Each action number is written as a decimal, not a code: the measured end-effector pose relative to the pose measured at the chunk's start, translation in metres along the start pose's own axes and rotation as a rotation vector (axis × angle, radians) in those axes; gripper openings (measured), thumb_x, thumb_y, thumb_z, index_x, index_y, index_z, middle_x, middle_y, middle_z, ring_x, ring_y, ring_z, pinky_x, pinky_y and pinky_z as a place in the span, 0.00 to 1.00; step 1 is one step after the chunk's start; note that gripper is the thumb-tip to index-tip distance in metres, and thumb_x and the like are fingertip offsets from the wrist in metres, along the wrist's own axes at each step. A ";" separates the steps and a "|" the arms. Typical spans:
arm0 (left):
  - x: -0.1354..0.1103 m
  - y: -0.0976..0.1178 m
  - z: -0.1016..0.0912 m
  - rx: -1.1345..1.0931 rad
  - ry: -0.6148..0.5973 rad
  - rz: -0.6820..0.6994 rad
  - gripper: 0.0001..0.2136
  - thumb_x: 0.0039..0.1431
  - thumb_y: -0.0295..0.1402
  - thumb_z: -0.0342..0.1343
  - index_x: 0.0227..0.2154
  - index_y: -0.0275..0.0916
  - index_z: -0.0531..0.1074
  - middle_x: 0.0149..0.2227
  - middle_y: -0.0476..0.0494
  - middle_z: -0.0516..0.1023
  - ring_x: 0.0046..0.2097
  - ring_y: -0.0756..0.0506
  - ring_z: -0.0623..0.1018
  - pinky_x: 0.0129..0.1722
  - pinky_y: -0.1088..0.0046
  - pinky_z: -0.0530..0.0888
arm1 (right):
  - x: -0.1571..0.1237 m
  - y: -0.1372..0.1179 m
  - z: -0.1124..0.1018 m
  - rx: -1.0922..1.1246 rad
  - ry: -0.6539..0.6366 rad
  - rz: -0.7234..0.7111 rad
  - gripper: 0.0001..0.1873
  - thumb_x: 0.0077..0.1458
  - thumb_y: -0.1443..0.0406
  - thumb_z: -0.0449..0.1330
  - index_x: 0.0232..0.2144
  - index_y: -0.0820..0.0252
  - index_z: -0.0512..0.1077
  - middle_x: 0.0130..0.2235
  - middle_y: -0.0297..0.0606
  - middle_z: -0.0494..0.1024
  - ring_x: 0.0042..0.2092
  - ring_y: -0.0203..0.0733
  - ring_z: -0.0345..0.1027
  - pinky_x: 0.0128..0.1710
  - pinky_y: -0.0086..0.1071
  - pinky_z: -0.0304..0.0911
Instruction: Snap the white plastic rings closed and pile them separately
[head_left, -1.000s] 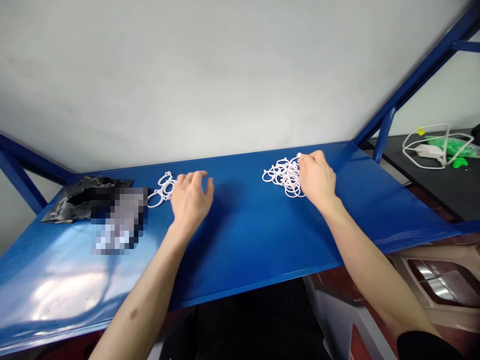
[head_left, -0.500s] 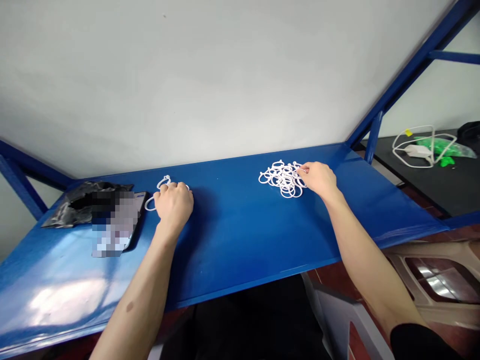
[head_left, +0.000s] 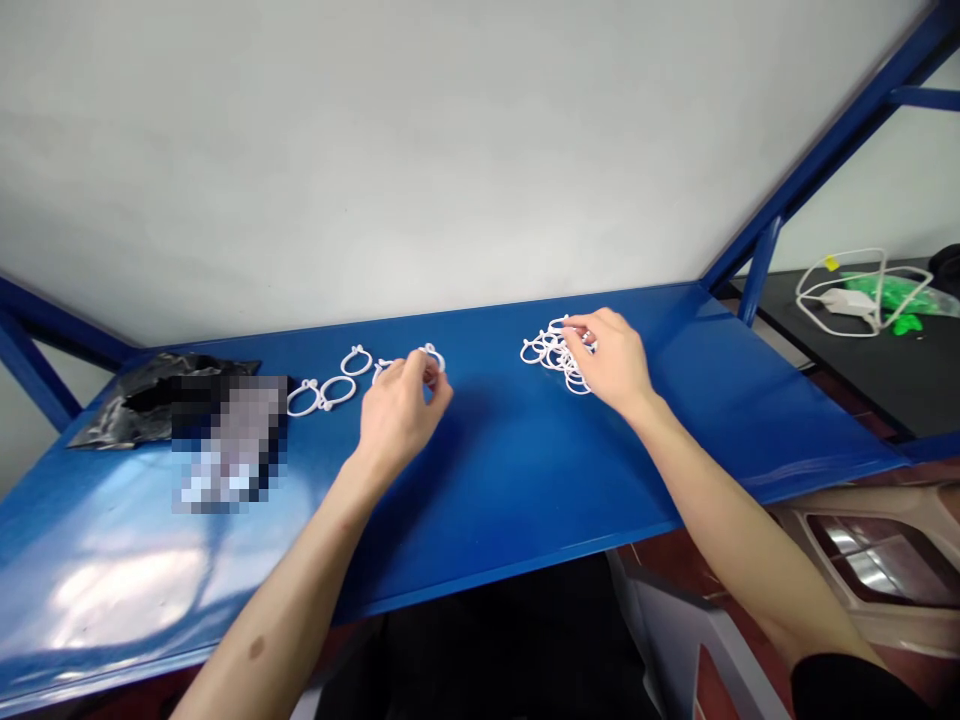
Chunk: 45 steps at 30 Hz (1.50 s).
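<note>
My left hand is over the middle left of the blue table, fingers curled on a white plastic ring with a small eyelet, like a curtain ring. Its fingers partly cover that ring and another ring beside it. Further left lie loose rings: one towards the wall and two touching at their eyelets. At the right, my right hand reaches over a tangled pile of the same rings, thumb and forefinger apart at its edge. The hand hides part of the pile.
A black plastic bag and a blurred phone-like object are at the left on the blue table. Blue frame bars rise at both ends. A black table at right holds a white cable and green plastic.
My left hand has moved right, uncovering several rings now spread on the table. My right hand has shifted left over the pile, its thumb and forefinger now further apart.
</note>
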<state>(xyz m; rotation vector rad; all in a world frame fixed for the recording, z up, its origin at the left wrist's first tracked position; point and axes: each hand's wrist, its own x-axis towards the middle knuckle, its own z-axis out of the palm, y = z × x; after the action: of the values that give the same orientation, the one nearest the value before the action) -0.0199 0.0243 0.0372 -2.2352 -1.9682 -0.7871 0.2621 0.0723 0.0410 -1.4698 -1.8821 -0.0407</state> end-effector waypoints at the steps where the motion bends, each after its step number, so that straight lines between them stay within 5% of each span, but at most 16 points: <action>1: -0.004 0.005 0.003 -0.034 0.026 0.060 0.05 0.63 0.33 0.51 0.36 0.41 0.70 0.34 0.44 0.80 0.36 0.44 0.78 0.35 0.69 0.69 | -0.005 -0.009 0.004 0.098 -0.029 -0.067 0.12 0.66 0.60 0.57 0.42 0.58 0.79 0.39 0.41 0.78 0.42 0.45 0.72 0.44 0.38 0.66; 6: -0.021 0.024 0.018 -0.105 0.080 0.433 0.10 0.68 0.33 0.50 0.31 0.41 0.72 0.28 0.46 0.79 0.32 0.46 0.75 0.35 0.69 0.68 | -0.029 -0.043 0.021 0.472 -0.345 -0.221 0.14 0.67 0.56 0.57 0.43 0.56 0.78 0.37 0.37 0.79 0.34 0.37 0.71 0.37 0.33 0.67; 11: -0.026 0.029 0.021 -0.224 0.002 0.553 0.09 0.70 0.33 0.51 0.36 0.42 0.75 0.34 0.46 0.82 0.34 0.47 0.77 0.36 0.68 0.68 | -0.035 -0.045 0.030 0.541 -0.373 -0.167 0.11 0.66 0.59 0.58 0.38 0.57 0.77 0.35 0.36 0.81 0.32 0.37 0.71 0.34 0.32 0.67; 15: -0.027 0.033 0.017 -0.352 0.085 0.366 0.06 0.68 0.33 0.54 0.43 0.41 0.74 0.44 0.43 0.80 0.40 0.48 0.79 0.39 0.71 0.72 | -0.033 -0.040 0.030 0.498 -0.334 -0.165 0.10 0.66 0.60 0.57 0.39 0.57 0.77 0.36 0.36 0.81 0.32 0.37 0.72 0.35 0.32 0.67; 19: -0.026 0.033 0.018 -0.433 0.033 0.065 0.09 0.64 0.34 0.58 0.46 0.41 0.72 0.42 0.46 0.80 0.31 0.51 0.76 0.32 0.74 0.71 | -0.033 -0.041 0.028 0.509 -0.331 -0.181 0.09 0.65 0.61 0.59 0.39 0.57 0.78 0.36 0.36 0.81 0.32 0.37 0.72 0.35 0.32 0.67; 26: -0.020 0.023 0.027 -0.776 -0.165 -0.073 0.08 0.66 0.37 0.55 0.38 0.42 0.76 0.33 0.48 0.81 0.30 0.49 0.76 0.32 0.73 0.71 | -0.031 -0.045 0.020 0.581 -0.389 -0.224 0.14 0.67 0.56 0.57 0.38 0.56 0.79 0.35 0.36 0.81 0.33 0.37 0.73 0.35 0.32 0.68; 30: -0.019 0.025 0.027 -0.991 -0.125 -0.166 0.09 0.62 0.41 0.59 0.38 0.43 0.80 0.38 0.45 0.80 0.36 0.48 0.77 0.34 0.73 0.72 | -0.031 -0.047 0.021 0.577 -0.459 -0.144 0.11 0.66 0.58 0.59 0.39 0.56 0.79 0.38 0.36 0.82 0.34 0.38 0.74 0.34 0.31 0.69; 35: -0.020 0.027 0.028 -1.154 -0.094 -0.164 0.08 0.56 0.42 0.65 0.34 0.44 0.81 0.41 0.44 0.75 0.41 0.47 0.76 0.36 0.72 0.73 | -0.037 -0.053 0.025 0.823 -0.580 -0.022 0.12 0.63 0.56 0.62 0.45 0.55 0.77 0.40 0.37 0.84 0.39 0.41 0.79 0.39 0.34 0.73; 39: -0.020 0.029 0.026 -1.202 -0.172 -0.197 0.09 0.56 0.42 0.65 0.34 0.44 0.81 0.41 0.44 0.76 0.40 0.47 0.76 0.36 0.72 0.73 | -0.040 -0.055 0.027 0.919 -0.524 0.067 0.10 0.62 0.57 0.63 0.40 0.57 0.77 0.35 0.36 0.83 0.35 0.40 0.79 0.37 0.34 0.74; 45: -0.018 0.033 0.021 -1.223 -0.290 -0.333 0.13 0.62 0.43 0.57 0.42 0.41 0.79 0.39 0.45 0.80 0.35 0.49 0.76 0.33 0.73 0.74 | -0.038 -0.051 0.027 0.669 -0.318 -0.013 0.05 0.61 0.63 0.60 0.33 0.57 0.73 0.30 0.34 0.80 0.30 0.36 0.74 0.31 0.30 0.69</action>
<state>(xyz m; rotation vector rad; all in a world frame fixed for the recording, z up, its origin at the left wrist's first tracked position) 0.0171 0.0096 0.0209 -2.6099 -2.3609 -2.3328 0.2075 0.0348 0.0205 -1.0322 -1.8810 0.7817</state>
